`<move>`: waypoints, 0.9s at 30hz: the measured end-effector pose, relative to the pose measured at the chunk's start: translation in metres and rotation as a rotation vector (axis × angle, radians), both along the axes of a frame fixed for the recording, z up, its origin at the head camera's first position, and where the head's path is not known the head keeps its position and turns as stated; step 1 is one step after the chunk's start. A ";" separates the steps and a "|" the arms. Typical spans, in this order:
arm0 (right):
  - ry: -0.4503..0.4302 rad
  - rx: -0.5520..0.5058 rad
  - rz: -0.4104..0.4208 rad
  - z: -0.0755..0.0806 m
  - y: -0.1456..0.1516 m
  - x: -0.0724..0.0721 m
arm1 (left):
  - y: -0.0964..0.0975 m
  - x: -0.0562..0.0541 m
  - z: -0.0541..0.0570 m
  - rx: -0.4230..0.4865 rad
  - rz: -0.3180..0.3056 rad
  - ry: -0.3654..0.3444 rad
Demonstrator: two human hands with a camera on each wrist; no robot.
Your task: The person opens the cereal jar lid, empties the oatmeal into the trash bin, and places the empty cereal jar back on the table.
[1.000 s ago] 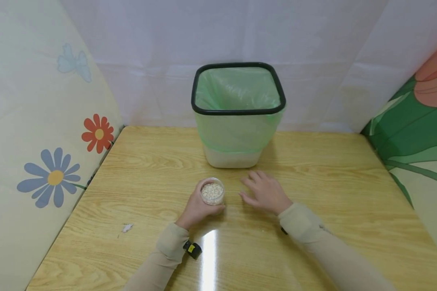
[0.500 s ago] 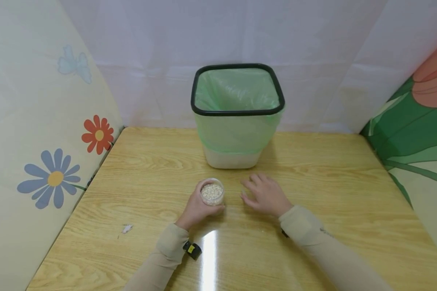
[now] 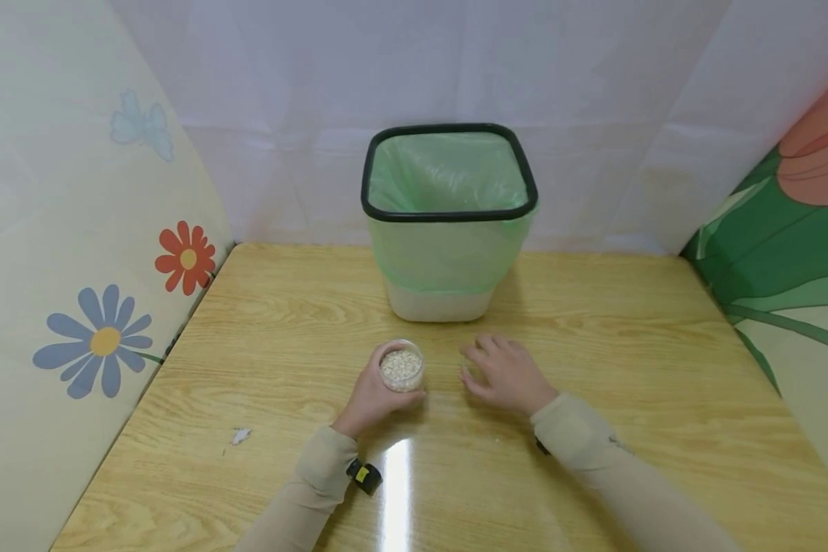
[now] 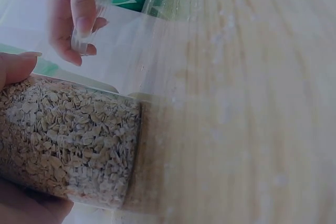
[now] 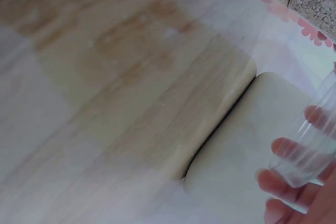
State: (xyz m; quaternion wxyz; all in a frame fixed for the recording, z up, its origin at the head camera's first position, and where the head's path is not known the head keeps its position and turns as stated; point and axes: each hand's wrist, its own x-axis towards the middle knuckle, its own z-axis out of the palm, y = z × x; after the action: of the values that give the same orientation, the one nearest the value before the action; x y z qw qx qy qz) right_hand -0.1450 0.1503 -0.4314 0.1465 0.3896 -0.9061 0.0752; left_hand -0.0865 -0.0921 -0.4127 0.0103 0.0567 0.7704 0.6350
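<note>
Lid, pinched by the right hand, is being drawn slightly farther from the oat jar, which is seemingly being left uncovered while being gripped on the table by the left hand.

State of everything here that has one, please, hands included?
Jar: open, upright, held
Oats: loose, inside the jar
Lid: off the jar, held
Left hand: gripping the jar
Right hand: holding the lid
Bin: upright, open, lined; bottom hidden
Bag: spread open, folded over outside
</note>
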 end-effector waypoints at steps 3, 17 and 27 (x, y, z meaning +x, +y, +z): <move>-0.029 0.019 -0.017 0.000 0.000 0.001 | 0.000 0.000 0.000 0.002 -0.003 -0.004; -0.076 0.079 -0.038 -0.002 0.001 0.004 | 0.000 0.000 0.000 0.001 -0.001 0.005; -0.096 0.122 -0.043 -0.004 0.002 0.005 | 0.000 0.000 0.000 0.002 -0.004 -0.003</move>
State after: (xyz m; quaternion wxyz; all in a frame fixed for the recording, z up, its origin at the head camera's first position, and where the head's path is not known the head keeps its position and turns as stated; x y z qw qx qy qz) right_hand -0.1400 0.1522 -0.4353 0.0805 0.3742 -0.9232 0.0352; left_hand -0.0870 -0.0923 -0.4129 0.0126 0.0576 0.7696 0.6358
